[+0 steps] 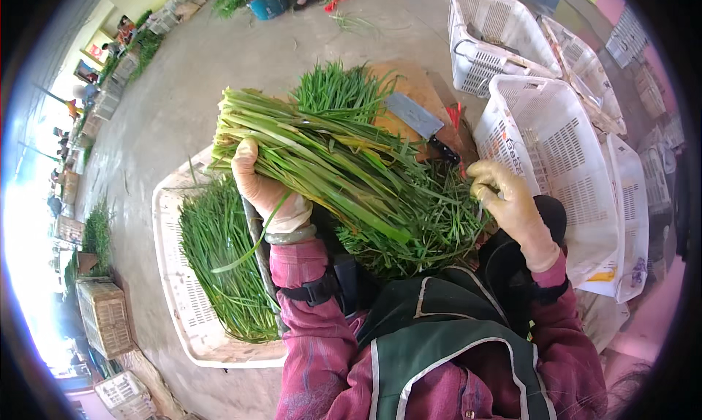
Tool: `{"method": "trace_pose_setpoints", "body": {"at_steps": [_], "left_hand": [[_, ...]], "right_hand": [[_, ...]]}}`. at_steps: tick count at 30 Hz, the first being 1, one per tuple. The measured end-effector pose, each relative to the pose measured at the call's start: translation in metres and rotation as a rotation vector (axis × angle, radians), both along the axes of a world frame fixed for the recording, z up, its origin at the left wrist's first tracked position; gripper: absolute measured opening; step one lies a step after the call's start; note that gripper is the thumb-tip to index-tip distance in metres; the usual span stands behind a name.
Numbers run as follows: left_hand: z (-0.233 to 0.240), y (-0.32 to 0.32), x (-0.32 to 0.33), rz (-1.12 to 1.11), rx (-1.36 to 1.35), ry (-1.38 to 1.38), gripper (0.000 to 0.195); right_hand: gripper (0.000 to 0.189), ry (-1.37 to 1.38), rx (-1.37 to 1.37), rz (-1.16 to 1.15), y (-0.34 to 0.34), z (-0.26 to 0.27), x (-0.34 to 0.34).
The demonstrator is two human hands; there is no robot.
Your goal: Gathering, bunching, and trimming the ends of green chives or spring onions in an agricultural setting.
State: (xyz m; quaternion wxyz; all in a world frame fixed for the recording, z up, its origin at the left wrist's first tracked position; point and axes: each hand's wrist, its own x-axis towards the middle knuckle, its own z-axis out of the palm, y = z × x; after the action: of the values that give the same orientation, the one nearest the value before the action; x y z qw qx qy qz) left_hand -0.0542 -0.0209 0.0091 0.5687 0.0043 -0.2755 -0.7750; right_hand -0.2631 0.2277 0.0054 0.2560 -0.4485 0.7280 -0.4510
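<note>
My left hand, in a pale thin glove, grips a thick bundle of long green stalks, probably garlic chives, near their pale cut ends. The bundle slants down to the right, and one loose blade hangs over my left wrist. My right hand, gloved too, is beside the leafy tips with its fingers curled; whether a leaf is pinched there is unclear. Below the bundle spreads a heap of loose green trimmings. A cleaver with a black handle lies on a wooden board, next to another pile of cut greens.
At my left a white plastic crate holds long greens. White perforated crates stand close on my right, with another crate behind. A blue tub is far ahead. People and stacked crates line the far left.
</note>
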Motion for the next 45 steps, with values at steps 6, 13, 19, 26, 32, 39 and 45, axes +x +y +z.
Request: {"method": "trace_pose_setpoints", "body": {"at_steps": [6, 13, 19, 26, 32, 39, 45], "left_hand": [[0.033, 0.025, 0.002, 0.029, -0.088, -0.070, 0.062], [0.050, 0.057, -0.012, -0.054, -0.135, -0.053, 0.064], [0.045, 0.077, -0.029, -0.114, -0.096, -0.078, 0.066], [0.026, 0.074, -0.031, -0.065, -0.086, -0.186, 0.065], [0.010, 0.070, -0.033, -0.081, -0.088, -0.227, 0.065], [-0.005, 0.071, -0.039, -0.186, -0.079, -0.225, 0.067], [-0.023, 0.081, -0.045, -0.402, 0.096, -0.128, 0.068]], "right_hand": [[0.032, -0.628, -0.090, 0.353, 0.030, 0.032, 0.022], [0.026, 0.170, -0.551, 0.060, -0.014, 0.029, 0.022], [0.026, 0.602, -0.536, 0.114, -0.041, 0.030, 0.017], [0.013, 0.581, -0.412, 0.162, -0.037, 0.041, -0.005], [0.005, 0.094, -0.308, 0.180, -0.038, 0.056, -0.015], [0.017, -0.171, -0.223, 0.230, -0.052, 0.081, -0.022], [0.021, -0.369, -0.293, 0.212, -0.079, 0.083, -0.016]]}}
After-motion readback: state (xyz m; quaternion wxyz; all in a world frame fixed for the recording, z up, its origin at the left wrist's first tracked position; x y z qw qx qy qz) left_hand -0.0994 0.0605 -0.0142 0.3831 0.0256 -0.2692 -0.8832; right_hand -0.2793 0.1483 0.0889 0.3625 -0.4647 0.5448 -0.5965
